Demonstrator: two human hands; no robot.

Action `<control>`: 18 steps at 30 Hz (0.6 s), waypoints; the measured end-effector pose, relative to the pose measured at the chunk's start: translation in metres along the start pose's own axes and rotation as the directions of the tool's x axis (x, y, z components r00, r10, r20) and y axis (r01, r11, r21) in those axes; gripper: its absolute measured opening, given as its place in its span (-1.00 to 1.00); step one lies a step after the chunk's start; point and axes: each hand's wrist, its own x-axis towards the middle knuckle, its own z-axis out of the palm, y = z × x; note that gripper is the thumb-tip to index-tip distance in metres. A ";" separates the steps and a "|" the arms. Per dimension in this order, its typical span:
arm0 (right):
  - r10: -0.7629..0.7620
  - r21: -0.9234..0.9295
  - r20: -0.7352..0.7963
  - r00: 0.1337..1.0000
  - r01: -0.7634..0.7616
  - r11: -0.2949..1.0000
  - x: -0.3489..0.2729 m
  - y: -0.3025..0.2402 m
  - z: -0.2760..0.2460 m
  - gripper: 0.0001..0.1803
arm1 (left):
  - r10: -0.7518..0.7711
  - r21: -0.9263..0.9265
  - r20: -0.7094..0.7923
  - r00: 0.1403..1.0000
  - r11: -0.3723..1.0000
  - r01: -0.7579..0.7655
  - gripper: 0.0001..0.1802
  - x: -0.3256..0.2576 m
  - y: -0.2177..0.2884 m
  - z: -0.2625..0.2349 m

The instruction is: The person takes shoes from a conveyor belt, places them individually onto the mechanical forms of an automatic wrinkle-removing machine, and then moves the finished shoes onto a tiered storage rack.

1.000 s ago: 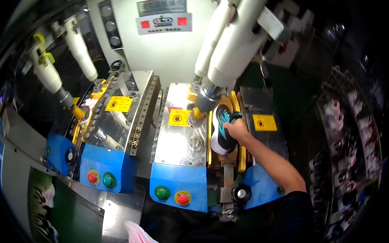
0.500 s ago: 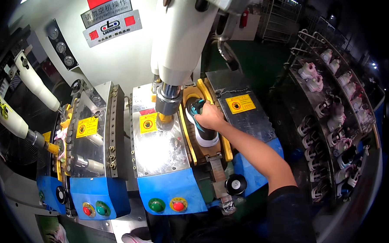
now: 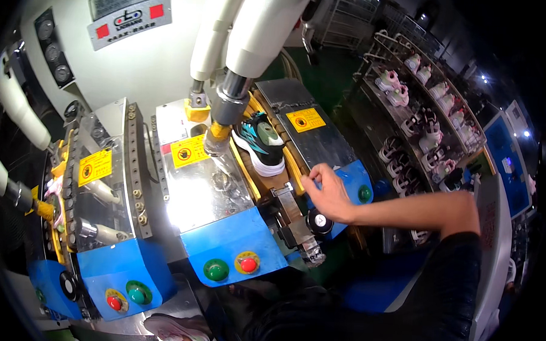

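Note:
A black sneaker [image 3: 258, 139] with turquoise stripes and a white sole sits between the yellow side pads [image 3: 294, 168] of the right-hand press station, its white end toward me. My right hand [image 3: 328, 192] is apart from the shoe, over the near right corner of that station beside a black round knob [image 3: 319, 221]. Its fingers are loosely bent and apart, with nothing seen in them. At the lower edge lies a pale pink-white shoe [image 3: 171, 327]. A skin-toned patch shows against it at the picture's edge, and I cannot make out whether it belongs to my left hand.
White press arms with a metal head [image 3: 229, 101] hang above and left of the sneaker. Blue front panels [image 3: 233, 245] carry green and red buttons. Another press station [image 3: 110, 200] stands at left. A rack [image 3: 409, 124] with several shoes stands at right.
My right hand has let go of the black sneaker and drawn back toward the near right corner. The whole view has shifted and tilted, and more of the pale shoe shows at the bottom.

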 end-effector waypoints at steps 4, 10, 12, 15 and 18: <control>-0.131 -0.199 0.166 0.977 0.163 0.966 -0.013 0.029 0.055 -0.67 | 0.092 0.053 -0.055 0.994 0.995 -0.089 -0.55 -0.009 -0.001 -0.008; -0.692 0.610 0.604 -0.394 0.788 0.085 -0.005 0.034 0.052 -0.76 | 0.202 0.186 -0.151 0.968 0.967 -0.173 -0.54 0.000 0.002 -0.020; -0.641 0.560 0.689 -0.339 0.810 0.173 -0.004 0.027 0.046 -0.75 | 0.227 0.215 -0.151 0.962 0.957 -0.192 -0.54 0.006 0.010 -0.021; -0.783 0.459 0.617 -0.078 0.844 0.277 -0.010 0.011 0.028 -0.72 | 0.053 0.112 -0.053 0.997 0.993 -0.047 -0.55 0.009 0.027 -0.045; -0.722 0.245 0.423 0.547 0.699 0.672 -0.002 -0.024 -0.001 -0.70 | -0.045 -0.063 -0.078 0.996 0.997 0.040 -0.62 0.009 0.009 -0.069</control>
